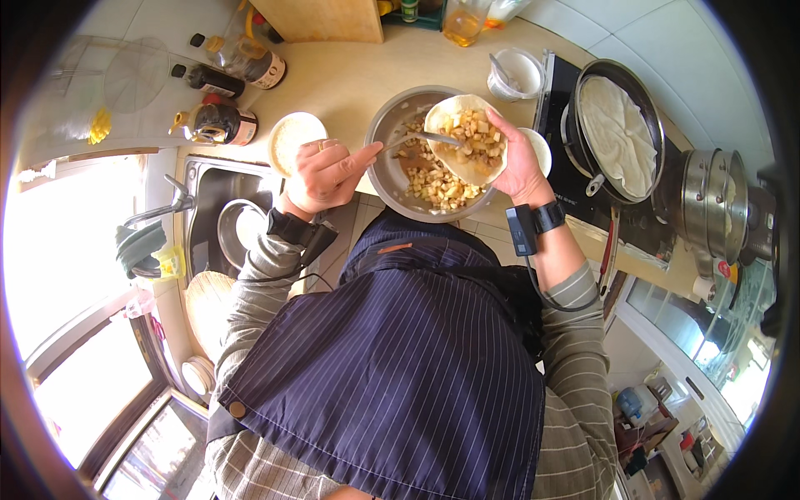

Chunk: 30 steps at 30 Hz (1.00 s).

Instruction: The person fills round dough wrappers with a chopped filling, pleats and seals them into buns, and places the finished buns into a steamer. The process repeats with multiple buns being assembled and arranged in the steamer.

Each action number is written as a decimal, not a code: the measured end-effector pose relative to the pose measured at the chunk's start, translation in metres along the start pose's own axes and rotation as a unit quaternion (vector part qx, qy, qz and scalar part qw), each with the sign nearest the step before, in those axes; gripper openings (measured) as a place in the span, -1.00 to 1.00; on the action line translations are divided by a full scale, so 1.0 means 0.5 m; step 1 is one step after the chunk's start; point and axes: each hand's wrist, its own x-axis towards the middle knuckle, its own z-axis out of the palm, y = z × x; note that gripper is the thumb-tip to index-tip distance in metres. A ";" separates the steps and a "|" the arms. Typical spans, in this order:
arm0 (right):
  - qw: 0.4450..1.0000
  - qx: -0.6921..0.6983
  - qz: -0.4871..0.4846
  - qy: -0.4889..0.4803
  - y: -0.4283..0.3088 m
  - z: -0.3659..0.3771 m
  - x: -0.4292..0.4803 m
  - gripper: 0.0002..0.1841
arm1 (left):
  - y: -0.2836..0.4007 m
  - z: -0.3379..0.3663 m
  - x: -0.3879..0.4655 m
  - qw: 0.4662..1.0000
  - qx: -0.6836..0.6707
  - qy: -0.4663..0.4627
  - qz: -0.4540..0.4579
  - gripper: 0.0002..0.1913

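My left hand [325, 172] grips the handle of a metal spoon [407, 139], its index finger stretched along it. The spoon's bowl rests on diced filling [478, 134] heaped on a round flat dough wrapper [440, 159]. My right hand [517, 159] cups this wrapper from the right, thumb over its edge; the fingers beneath are hidden. Below the wrapper is a wide metal bowl [377, 178] with more diced filling [447, 190] and darker bits inside. A white bowl [272, 147] with pale contents stands beside my left hand. Behind my right hand, a white round dish [541, 150] is partly covered.
A frying pan [656, 144] holding a pale dough sheet [615, 134] sits on the black cooktop [562, 81], near a metal pot [703, 200]. A plastic tub [507, 90] with a spoon is behind. Sauce bottles [240, 125] stand left, above the sink [200, 181].
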 end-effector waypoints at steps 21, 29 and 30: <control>0.999 -0.015 0.008 0.036 0.001 0.006 -0.049 -0.48 | 0.043 0.155 -0.032 0.946 -0.107 -0.074 -0.295 -0.61; 0.997 -0.049 0.029 0.046 0.009 0.030 -0.053 -0.45 | 0.069 0.138 0.046 0.782 -0.495 -0.019 -0.378 -0.49; 0.997 -0.052 0.036 0.050 0.010 0.031 -0.054 -0.44 | 0.067 0.140 0.044 0.781 -0.490 -0.020 -0.386 -0.50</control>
